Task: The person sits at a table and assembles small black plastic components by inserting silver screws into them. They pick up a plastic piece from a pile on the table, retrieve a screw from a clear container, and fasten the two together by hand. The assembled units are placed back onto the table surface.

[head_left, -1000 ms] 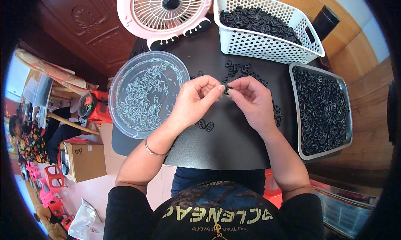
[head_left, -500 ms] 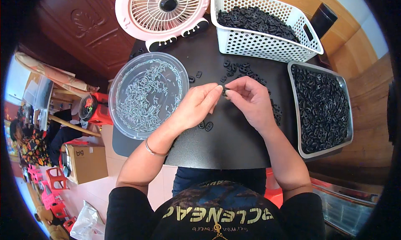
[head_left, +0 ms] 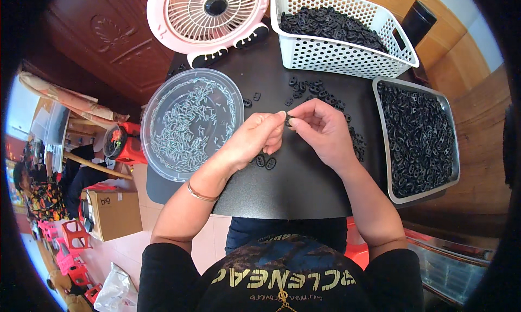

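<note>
Above the middle of the black table (head_left: 282, 195), a small black plastic piece (head_left: 288, 120) is pinched between my two hands. My left hand (head_left: 259, 135) grips it from the left with thumb and forefinger, its other fingers curled under. From the right, the thumb and fingertips of my right hand (head_left: 323, 130) close on the same piece. Fingertips cover most of it, and any small pin in it is too small to make out. Two oval black buckles with holes (head_left: 265, 161) lie below my left hand. Beyond my right hand are scattered smaller black pieces (head_left: 316, 88).
A clear round tub (head_left: 148, 143) of short metal pins stands at left. A pink fan (head_left: 157, 24) and a white perforated basket (head_left: 347, 62) of black pieces stand at the back. At right is a metal tray (head_left: 388, 165) full of black buckles. A person (head_left: 46, 190) sits far left.
Both hands stay together on the black piece, with small finger shifts. More of my left hand's curled lower fingers shows now. The whole view has shifted slightly.
</note>
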Demonstrator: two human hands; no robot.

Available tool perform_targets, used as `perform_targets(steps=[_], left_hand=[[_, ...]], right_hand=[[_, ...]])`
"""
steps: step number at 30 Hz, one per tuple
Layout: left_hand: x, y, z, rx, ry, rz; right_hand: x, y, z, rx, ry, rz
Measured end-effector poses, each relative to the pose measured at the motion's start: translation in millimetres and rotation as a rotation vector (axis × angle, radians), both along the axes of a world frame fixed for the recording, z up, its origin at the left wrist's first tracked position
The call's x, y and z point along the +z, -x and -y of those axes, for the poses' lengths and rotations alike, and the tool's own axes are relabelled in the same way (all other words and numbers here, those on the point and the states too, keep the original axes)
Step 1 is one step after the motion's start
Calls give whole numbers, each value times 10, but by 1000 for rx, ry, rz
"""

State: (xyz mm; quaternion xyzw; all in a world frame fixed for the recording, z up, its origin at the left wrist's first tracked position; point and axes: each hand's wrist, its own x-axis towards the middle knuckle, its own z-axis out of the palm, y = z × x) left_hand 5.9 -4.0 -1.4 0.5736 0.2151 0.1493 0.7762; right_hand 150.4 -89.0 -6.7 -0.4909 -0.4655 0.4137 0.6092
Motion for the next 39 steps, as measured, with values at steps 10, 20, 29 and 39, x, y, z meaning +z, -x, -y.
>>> perform_targets(steps=[10, 20, 29, 39], left_hand=[[-23, -9, 37, 73, -318, -49], [-17, -8, 18, 95, -302, -53], [-27, -38, 45, 115, -122, 36], [-16, -46, 55, 120, -197, -12]], right_hand=[[-3, -37, -9, -17, 17, 28], [8, -45, -8, 11, 9, -13], [7, -42, -6, 41, -6, -73], [-15, -70, -12, 37, 33, -59]])
